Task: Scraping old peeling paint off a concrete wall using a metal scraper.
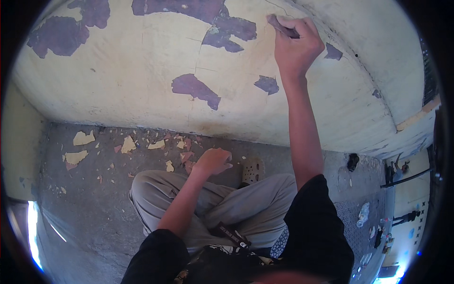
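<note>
My right hand [300, 45] is raised against the cream wall [142, 90], its fingers closed around a brown, flat, folded piece [282, 27] that looks like sandpaper. One edge of that piece lies at the wall surface. Around the hand the wall has bare purple-grey patches where paint is gone, such as a patch [267, 84] below it and a small one [334, 51] beside it. My left hand [213, 161] hovers over my crossed legs near the wall's foot, fingers loosely bent and thumb apart, with nothing visible in it.
Cream and reddish paint flakes [128, 144] litter the grey floor [94, 189] along the wall. A clog [253, 169] shows beyond my legs. To the right lie a dark object [353, 162] and a clear plastic bag [363, 215]. Two other people [396, 173] are farther off.
</note>
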`<action>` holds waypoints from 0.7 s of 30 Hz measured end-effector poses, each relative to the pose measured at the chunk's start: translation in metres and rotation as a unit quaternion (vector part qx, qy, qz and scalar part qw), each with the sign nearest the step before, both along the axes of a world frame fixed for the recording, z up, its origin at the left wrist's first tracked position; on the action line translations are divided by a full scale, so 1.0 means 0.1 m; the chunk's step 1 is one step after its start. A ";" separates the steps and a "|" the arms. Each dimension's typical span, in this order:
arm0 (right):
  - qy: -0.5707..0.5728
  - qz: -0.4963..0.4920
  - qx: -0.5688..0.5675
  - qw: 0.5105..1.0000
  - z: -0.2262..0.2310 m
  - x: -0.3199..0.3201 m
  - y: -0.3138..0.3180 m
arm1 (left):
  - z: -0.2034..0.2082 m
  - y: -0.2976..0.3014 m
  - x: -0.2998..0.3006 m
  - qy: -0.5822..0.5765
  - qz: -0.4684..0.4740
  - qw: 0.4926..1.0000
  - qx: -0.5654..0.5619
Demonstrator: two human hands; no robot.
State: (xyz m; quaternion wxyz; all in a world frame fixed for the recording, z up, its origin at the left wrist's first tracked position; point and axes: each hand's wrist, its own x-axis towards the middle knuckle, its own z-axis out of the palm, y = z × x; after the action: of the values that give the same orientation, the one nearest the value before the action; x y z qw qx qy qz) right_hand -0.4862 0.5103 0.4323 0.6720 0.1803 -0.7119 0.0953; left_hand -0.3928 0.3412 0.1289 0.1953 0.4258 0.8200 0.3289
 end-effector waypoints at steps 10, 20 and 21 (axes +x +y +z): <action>0.005 0.017 -0.016 1.000 -0.04 0.05 0.08 | -0.10 0.09 0.02 0.045 -0.013 0.999 -0.003; -0.055 0.013 -0.065 0.996 -0.29 0.26 0.22 | -0.15 0.05 0.05 0.039 -0.020 0.999 0.001; -0.050 0.005 -0.048 0.998 -0.25 0.26 0.22 | -0.14 0.04 0.02 0.044 -0.008 0.999 -0.003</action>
State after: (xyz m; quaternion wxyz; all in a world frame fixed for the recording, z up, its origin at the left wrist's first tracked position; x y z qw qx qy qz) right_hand -0.4606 0.5322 0.4072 0.6428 0.1466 -0.7385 0.1415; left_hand -0.3904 0.3451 0.1153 0.1631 0.4456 0.8253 0.3061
